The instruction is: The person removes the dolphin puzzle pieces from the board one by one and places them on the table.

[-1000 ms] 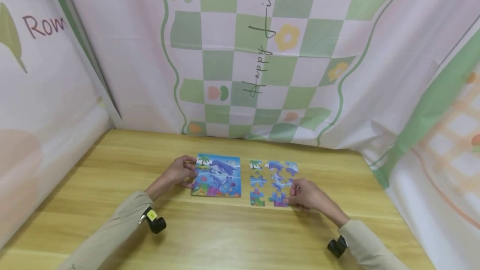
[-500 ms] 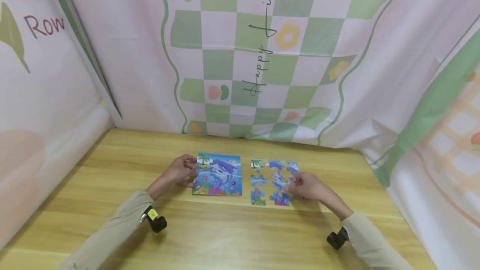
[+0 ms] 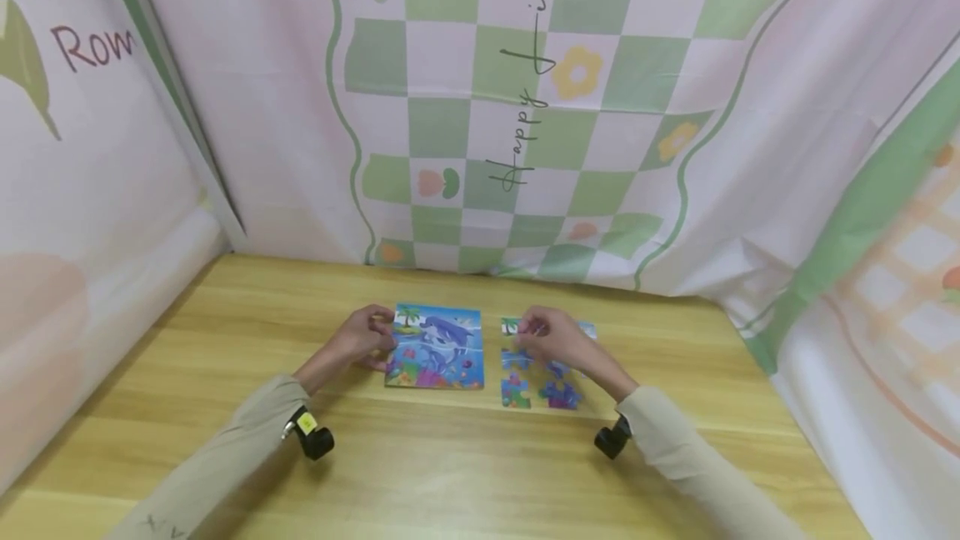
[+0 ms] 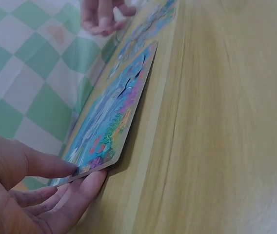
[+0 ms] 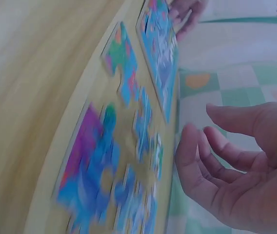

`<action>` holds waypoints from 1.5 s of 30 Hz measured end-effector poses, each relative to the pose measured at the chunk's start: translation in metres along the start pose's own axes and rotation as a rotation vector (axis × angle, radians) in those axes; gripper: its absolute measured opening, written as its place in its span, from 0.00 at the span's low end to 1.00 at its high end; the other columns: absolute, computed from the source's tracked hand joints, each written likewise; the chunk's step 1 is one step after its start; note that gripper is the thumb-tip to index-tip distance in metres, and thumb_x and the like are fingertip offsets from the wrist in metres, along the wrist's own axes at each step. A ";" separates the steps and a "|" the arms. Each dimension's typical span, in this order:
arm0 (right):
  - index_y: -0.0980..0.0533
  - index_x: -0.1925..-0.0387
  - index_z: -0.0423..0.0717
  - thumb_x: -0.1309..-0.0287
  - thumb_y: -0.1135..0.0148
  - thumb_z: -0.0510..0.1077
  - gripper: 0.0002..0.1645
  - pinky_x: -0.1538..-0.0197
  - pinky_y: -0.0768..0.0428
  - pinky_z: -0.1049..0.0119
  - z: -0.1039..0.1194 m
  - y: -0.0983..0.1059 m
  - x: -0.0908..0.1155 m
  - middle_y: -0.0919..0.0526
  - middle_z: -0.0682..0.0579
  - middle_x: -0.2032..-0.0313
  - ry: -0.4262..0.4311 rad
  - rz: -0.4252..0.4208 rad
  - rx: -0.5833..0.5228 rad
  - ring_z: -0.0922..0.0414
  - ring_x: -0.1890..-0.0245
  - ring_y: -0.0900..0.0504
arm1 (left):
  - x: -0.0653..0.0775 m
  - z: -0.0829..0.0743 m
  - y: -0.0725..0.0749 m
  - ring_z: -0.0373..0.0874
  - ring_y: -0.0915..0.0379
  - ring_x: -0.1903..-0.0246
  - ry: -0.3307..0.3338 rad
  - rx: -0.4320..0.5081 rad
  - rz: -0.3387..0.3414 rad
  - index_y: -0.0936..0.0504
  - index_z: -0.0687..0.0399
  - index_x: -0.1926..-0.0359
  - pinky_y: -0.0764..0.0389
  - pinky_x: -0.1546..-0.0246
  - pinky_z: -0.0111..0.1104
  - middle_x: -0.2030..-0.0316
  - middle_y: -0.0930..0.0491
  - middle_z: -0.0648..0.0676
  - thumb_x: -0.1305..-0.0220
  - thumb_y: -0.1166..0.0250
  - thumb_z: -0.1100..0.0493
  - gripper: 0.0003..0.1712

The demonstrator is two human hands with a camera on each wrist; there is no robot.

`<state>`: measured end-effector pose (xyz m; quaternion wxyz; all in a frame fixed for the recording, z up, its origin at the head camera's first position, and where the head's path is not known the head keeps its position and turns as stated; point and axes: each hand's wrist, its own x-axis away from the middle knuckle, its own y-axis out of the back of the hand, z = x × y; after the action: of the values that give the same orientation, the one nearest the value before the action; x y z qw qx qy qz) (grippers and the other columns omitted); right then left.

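My left hand (image 3: 356,340) pinches the left edge of a square dolphin puzzle board (image 3: 442,348). In the left wrist view its thumb (image 4: 50,165) lies on top and fingers are underneath, and that edge looks slightly raised. Right of the board several jigsaw pieces lie in loose rows, among them a green and purple piece (image 3: 515,391) and a purple and blue piece (image 3: 558,394). Above the back rows hovers my right hand (image 3: 553,337), hiding some of them. In the right wrist view its fingers (image 5: 189,146) are loosely bent, with nothing between them and the thumb.
The wooden table (image 3: 420,473) runs back to a checked curtain (image 3: 502,132). More printed cloth hangs on the left (image 3: 112,148) and right. A small black camera sits on each wrist, the left one (image 3: 315,442) beside the beige sleeve.
My right hand has moved left and back, from the right-hand pieces to above the back rows. The left hand stays on the board's edge.
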<state>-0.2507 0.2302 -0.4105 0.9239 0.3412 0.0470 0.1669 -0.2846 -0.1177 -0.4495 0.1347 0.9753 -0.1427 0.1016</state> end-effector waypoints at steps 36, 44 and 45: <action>0.24 0.59 0.38 0.43 0.22 0.40 0.19 0.56 0.14 0.60 0.037 -0.076 -0.030 0.20 0.47 0.60 -0.019 0.114 0.213 0.55 0.62 0.22 | -0.001 0.002 -0.001 0.53 0.19 0.57 -0.009 0.051 0.018 0.38 0.69 0.25 0.05 0.65 0.41 0.44 0.24 0.71 0.34 0.38 0.76 0.38; 0.25 0.60 0.38 0.44 0.21 0.39 0.19 0.59 0.15 0.62 0.036 -0.078 -0.030 0.19 0.49 0.63 -0.004 0.097 0.203 0.57 0.65 0.22 | -0.001 0.004 -0.003 0.50 0.20 0.57 -0.010 0.017 0.012 0.37 0.68 0.26 0.06 0.66 0.39 0.47 0.25 0.67 0.31 0.37 0.74 0.35; 0.25 0.61 0.38 0.44 0.21 0.39 0.19 0.60 0.15 0.63 0.036 -0.077 -0.029 0.19 0.49 0.63 0.005 0.092 0.200 0.57 0.65 0.22 | -0.001 0.004 -0.004 0.50 0.20 0.57 -0.010 0.013 0.009 0.36 0.68 0.26 0.06 0.67 0.38 0.47 0.25 0.66 0.31 0.37 0.74 0.35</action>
<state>-0.2498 0.1432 -0.4341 0.8764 0.4332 0.0500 0.2045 -0.2837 -0.1151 -0.4539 0.1270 0.9760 -0.1472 0.0983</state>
